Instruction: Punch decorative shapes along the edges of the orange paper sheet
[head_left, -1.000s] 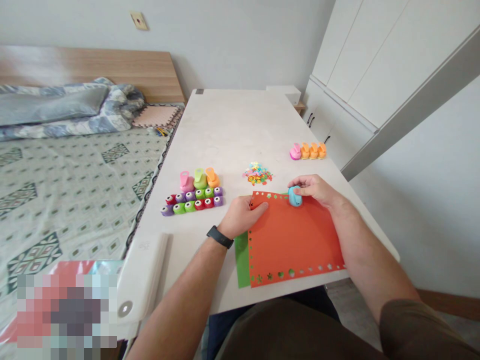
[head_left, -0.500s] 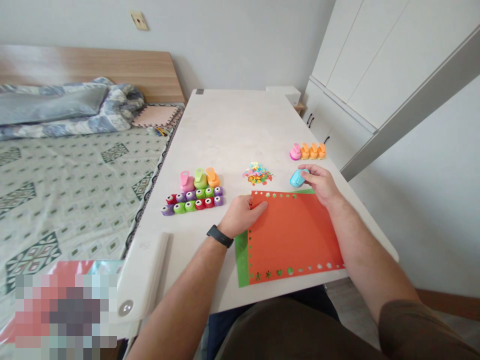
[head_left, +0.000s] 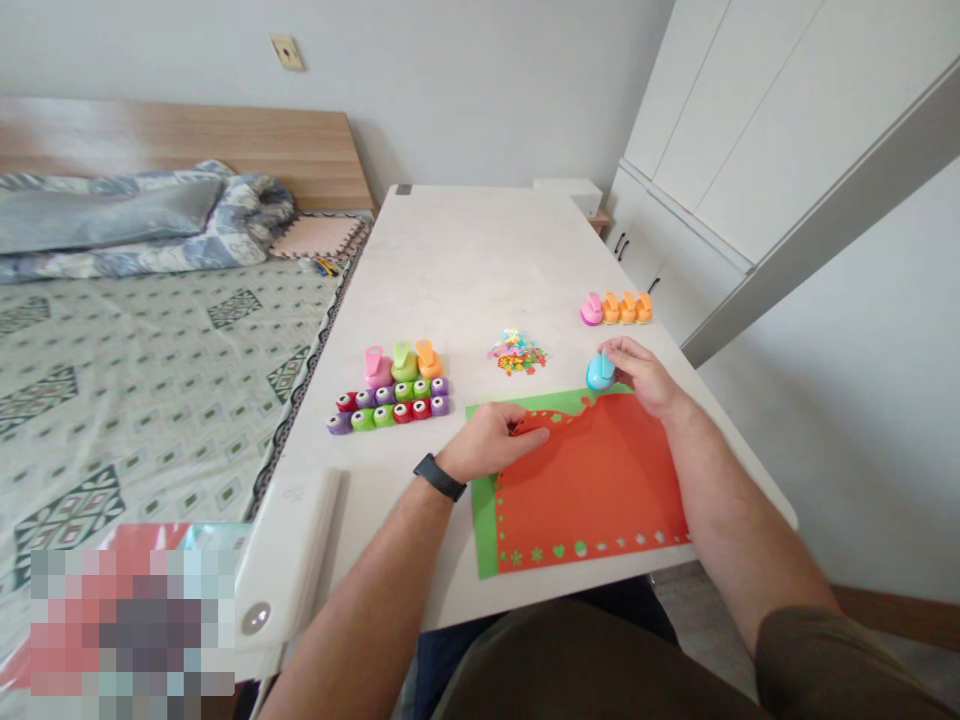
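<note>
An orange paper sheet [head_left: 592, 480] with shaped holes along its edges lies over a green sheet [head_left: 486, 535]. My left hand [head_left: 499, 438] pinches the orange sheet near its far left corner, where the paper bends upward. My right hand [head_left: 637, 372] holds a light blue craft punch [head_left: 600, 372] by its side, with the lever facing up. The punch is at the far edge of the orange sheet; whether the paper sits in its slot I cannot tell. Beyond the sheets lies a pile of small coloured paper cut-outs [head_left: 517, 353].
Several small punches [head_left: 384, 415] stand in two rows on the left, with three larger punches [head_left: 403, 362] behind them. One pink and three orange punches [head_left: 619, 308] line up at far right. A white device [head_left: 292, 550] lies along the table's [head_left: 472, 260] left edge, beside the bed.
The orange sheet's far edge has lifted and curled, showing more green paper behind it. The blue punch has turned more upright and come nearer to the sheet. My left hand shifted slightly right.
</note>
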